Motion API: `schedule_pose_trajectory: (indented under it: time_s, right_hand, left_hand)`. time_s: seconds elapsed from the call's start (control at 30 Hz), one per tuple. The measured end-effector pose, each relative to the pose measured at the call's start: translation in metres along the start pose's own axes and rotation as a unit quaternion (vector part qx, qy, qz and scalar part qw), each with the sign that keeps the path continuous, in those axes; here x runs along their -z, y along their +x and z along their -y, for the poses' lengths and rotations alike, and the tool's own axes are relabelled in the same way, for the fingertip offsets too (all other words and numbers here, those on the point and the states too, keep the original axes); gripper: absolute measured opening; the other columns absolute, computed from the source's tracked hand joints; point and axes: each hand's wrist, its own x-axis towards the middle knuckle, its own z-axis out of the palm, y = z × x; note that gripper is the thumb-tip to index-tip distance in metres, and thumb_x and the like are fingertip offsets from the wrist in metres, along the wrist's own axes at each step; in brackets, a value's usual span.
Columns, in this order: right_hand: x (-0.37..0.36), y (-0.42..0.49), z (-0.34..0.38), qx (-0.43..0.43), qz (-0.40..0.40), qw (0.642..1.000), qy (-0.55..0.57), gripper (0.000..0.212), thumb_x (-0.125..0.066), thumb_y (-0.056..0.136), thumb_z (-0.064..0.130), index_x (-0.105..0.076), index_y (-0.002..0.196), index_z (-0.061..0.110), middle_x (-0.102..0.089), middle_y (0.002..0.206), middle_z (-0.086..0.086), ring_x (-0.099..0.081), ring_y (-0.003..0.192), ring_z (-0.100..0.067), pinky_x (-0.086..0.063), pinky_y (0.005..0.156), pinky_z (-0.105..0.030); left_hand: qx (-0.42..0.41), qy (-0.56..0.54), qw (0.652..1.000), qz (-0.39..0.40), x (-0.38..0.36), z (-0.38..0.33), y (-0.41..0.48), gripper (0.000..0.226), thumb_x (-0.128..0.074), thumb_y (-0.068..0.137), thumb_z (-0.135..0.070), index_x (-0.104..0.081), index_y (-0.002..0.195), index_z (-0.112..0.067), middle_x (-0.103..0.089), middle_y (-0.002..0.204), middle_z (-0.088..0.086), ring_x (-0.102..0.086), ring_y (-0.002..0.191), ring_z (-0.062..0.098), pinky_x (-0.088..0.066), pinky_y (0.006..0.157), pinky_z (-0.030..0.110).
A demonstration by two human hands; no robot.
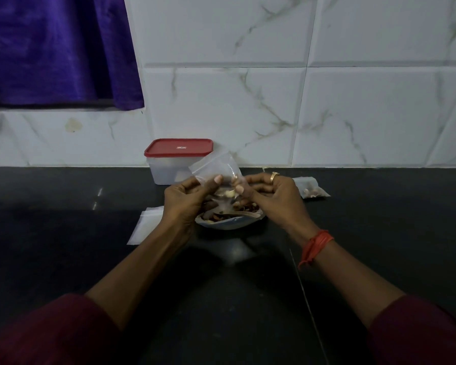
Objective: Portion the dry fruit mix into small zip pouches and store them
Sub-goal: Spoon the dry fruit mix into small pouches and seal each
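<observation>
Past maroon sleeves [63, 333], left hand [187, 198] and right hand [274, 196] pinch a zip pouch [216, 167]; label [181, 148] on red lid [166, 152] unreadable.

Head-worn view, down over counter [63, 259]

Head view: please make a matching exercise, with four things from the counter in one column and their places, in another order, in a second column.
Things:
1. red-lidded container
2. filled pouch
3. empty pouches
4. plate of dry fruit mix

Places:
A. below the held pouch
B. against the tiled wall
C. on the counter, right of the plate
D. on the counter, left of the plate

Pairs: 1-B, 2-C, 3-D, 4-A
</observation>
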Motion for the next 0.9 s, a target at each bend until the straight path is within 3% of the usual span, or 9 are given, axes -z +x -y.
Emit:
schedule_pose_trajectory:
  time_s: [0.13, 0.23, 0.37, 0.57, 0.67, 0.73, 0.8, 0.87, 0.9]
  right_hand:
    - [0.014, 0.007, 0.000, -0.012, -0.067, 0.997, 0.026, 0.028, -0.080, 0.077, 0.035, -0.074, 0.097, 0.016, -0.078, 0.084, -0.004, -0.076, 0.072, -0.022, -0.057, 0.067, -0.028]
    - [0.034, 0.016, -0.006, -0.011, -0.132, 0.991, 0.026, 0.026, -0.079, 0.083, 0.025, -0.073, 0.102, 0.008, -0.078, 0.080, -0.002, -0.073, 0.066, -0.013, -0.056, 0.064, -0.021]
    - [0.065, 0.029, -0.021, -0.040, -0.203, 0.978, 0.011, 0.028, -0.078, 0.085, 0.027, -0.073, 0.104, 0.007, -0.077, 0.082, -0.007, -0.074, 0.068, -0.009, -0.054, 0.062, -0.016]
    - [0.104, 0.037, -0.059, -0.080, -0.243, 0.965, -0.060, 0.026, -0.074, 0.090, 0.023, -0.072, 0.106, 0.002, -0.075, 0.085, -0.012, -0.072, 0.067, -0.009, -0.060, 0.068, -0.022]
    - [0.113, 0.035, -0.072, -0.105, -0.235, 0.956, -0.137, 0.019, -0.070, 0.093, 0.023, -0.074, 0.105, 0.009, -0.075, 0.080, -0.004, -0.073, 0.071, -0.006, -0.056, 0.083, -0.020]
    - [0.115, 0.035, -0.076, -0.117, -0.206, 0.951, -0.199, 0.021, -0.066, 0.096, 0.025, -0.074, 0.109, 0.011, -0.074, 0.075, 0.002, -0.068, 0.063, 0.007, -0.046, 0.075, -0.004]
    - [0.115, 0.034, -0.076, -0.122, -0.186, 0.939, -0.261, 0.023, -0.063, 0.097, 0.027, -0.073, 0.111, 0.013, -0.073, 0.076, 0.002, -0.064, 0.059, 0.012, -0.037, 0.066, 0.003]
    - [0.116, 0.032, -0.076, -0.110, -0.179, 0.910, -0.357, 0.027, -0.061, 0.097, 0.035, -0.073, 0.112, 0.015, -0.075, 0.086, -0.002, -0.070, 0.074, -0.003, -0.040, 0.073, -0.004]
    - [0.117, 0.032, -0.078, -0.097, -0.182, 0.889, -0.409, 0.032, -0.060, 0.097, 0.040, -0.074, 0.111, 0.015, -0.076, 0.093, -0.006, -0.071, 0.086, -0.016, -0.047, 0.083, -0.018]
  left_hand:
    - [0.014, -0.012, 0.999, -0.032, 0.008, 0.000, 0.008, 0.025, -0.077, 0.084, -0.022, -0.071, 0.100, -0.005, -0.078, 0.089, 0.011, -0.075, 0.075, 0.023, -0.063, 0.066, 0.031]
    - [-0.042, 0.085, 0.995, -0.036, 0.015, 0.002, 0.014, 0.016, -0.074, 0.088, -0.023, -0.070, 0.099, -0.012, -0.077, 0.089, 0.008, -0.074, 0.069, 0.021, -0.062, 0.061, 0.032]
    - [-0.100, 0.158, 0.982, -0.027, 0.021, 0.007, 0.016, 0.011, -0.072, 0.090, -0.020, -0.069, 0.100, -0.017, -0.076, 0.085, 0.006, -0.070, 0.062, 0.022, -0.061, 0.059, 0.034]
    - [-0.115, 0.167, 0.979, -0.015, 0.022, 0.009, 0.018, 0.016, -0.071, 0.091, -0.016, -0.068, 0.106, -0.011, -0.075, 0.084, 0.006, -0.068, 0.059, 0.020, -0.059, 0.055, 0.029]
    - [-0.120, 0.170, 0.978, -0.017, 0.022, 0.009, 0.018, 0.017, -0.071, 0.091, -0.016, -0.068, 0.106, -0.011, -0.076, 0.084, 0.005, -0.068, 0.059, 0.021, -0.061, 0.056, 0.032]
    - [-0.122, 0.169, 0.978, -0.017, 0.022, 0.008, 0.017, 0.018, -0.071, 0.091, -0.016, -0.067, 0.107, -0.010, -0.076, 0.084, 0.005, -0.068, 0.058, 0.022, -0.061, 0.056, 0.033]
    - [-0.122, 0.166, 0.978, -0.016, 0.023, 0.008, 0.017, 0.018, -0.071, 0.091, -0.016, -0.067, 0.107, -0.010, -0.075, 0.085, 0.006, -0.068, 0.058, 0.022, -0.061, 0.056, 0.034]
    - [-0.123, 0.163, 0.979, -0.015, 0.023, 0.007, 0.017, 0.017, -0.071, 0.091, -0.017, -0.067, 0.107, -0.012, -0.075, 0.086, 0.006, -0.068, 0.059, 0.023, -0.061, 0.057, 0.035]
    - [-0.125, 0.163, 0.979, -0.014, 0.023, 0.006, 0.016, 0.017, -0.071, 0.091, -0.017, -0.067, 0.107, -0.012, -0.075, 0.086, 0.006, -0.068, 0.059, 0.024, -0.062, 0.057, 0.036]
